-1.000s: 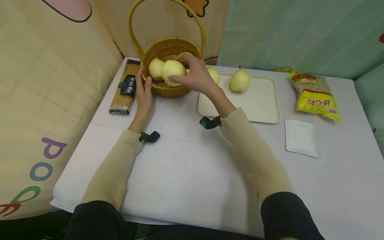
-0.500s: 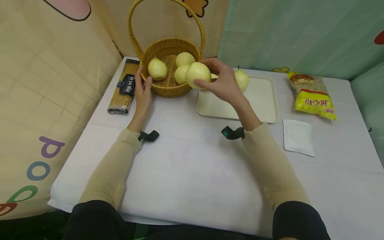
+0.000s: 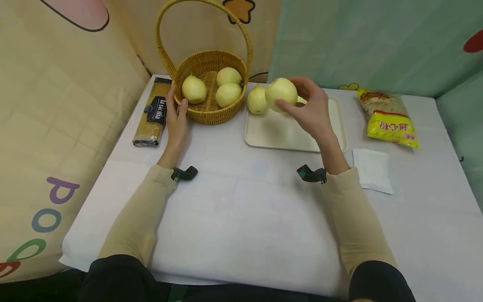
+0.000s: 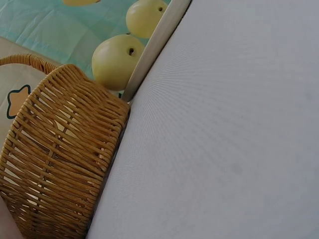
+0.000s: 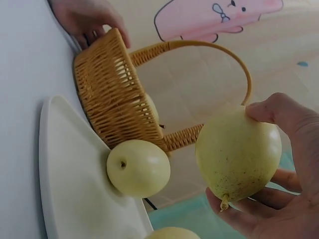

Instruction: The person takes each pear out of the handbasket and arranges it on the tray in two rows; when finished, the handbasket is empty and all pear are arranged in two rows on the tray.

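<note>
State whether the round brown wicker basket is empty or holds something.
Not empty: the head view shows three round pale-green pears inside the basket.

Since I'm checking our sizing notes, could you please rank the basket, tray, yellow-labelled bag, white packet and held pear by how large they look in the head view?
Basket, counting its handle
Tray, partly hidden
Yellow-labelled bag
White packet
Held pear

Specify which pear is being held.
The pear in the right hand, clear of the tray; three other pears lie in the basket and two rest on the tray, one mostly hidden behind that hand.
</note>
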Action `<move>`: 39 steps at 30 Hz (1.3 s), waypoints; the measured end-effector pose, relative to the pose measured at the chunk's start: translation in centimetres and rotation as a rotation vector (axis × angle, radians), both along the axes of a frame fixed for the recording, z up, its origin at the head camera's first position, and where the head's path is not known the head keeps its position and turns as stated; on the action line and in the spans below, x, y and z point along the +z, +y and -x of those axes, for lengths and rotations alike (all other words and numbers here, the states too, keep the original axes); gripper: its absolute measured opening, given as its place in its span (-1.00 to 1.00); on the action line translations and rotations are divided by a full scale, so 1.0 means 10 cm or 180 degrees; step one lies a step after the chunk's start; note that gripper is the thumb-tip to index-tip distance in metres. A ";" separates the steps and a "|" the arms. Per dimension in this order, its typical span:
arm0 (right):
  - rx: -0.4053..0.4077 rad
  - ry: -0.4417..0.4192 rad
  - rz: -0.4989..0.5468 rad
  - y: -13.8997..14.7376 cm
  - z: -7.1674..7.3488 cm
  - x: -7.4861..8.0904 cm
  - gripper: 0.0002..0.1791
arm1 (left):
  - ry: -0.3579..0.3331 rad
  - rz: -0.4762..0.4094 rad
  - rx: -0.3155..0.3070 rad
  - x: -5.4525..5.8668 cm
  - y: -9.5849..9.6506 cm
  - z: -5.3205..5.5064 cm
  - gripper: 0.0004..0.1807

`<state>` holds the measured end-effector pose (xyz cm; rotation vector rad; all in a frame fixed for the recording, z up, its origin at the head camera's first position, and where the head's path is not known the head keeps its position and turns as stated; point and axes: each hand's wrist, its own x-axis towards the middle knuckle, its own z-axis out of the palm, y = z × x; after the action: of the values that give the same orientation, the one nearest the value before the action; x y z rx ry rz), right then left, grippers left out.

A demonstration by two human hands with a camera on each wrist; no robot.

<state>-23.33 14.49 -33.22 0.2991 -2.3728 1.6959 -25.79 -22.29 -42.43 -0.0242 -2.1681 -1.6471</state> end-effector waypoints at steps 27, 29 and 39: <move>-0.1798 -0.0856 -0.0016 0.86 0.25 -0.49 -0.22 | 0.0052 -0.0061 -0.0037 0.04 0.04 -0.05 -0.35; -0.1876 -0.0933 -0.0104 0.88 0.26 -0.55 -0.20 | 0.0061 -0.0097 -0.0060 0.11 0.07 -0.10 -0.35; -0.2028 -0.0990 -0.0209 0.89 0.30 -0.66 -0.21 | 0.0047 -0.0016 -0.0071 0.34 0.14 -0.29 -0.35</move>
<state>-26.33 23.41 -39.86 -0.6893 -2.3547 1.4240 -22.85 -20.87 -39.01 -0.0591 -2.1600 -1.6594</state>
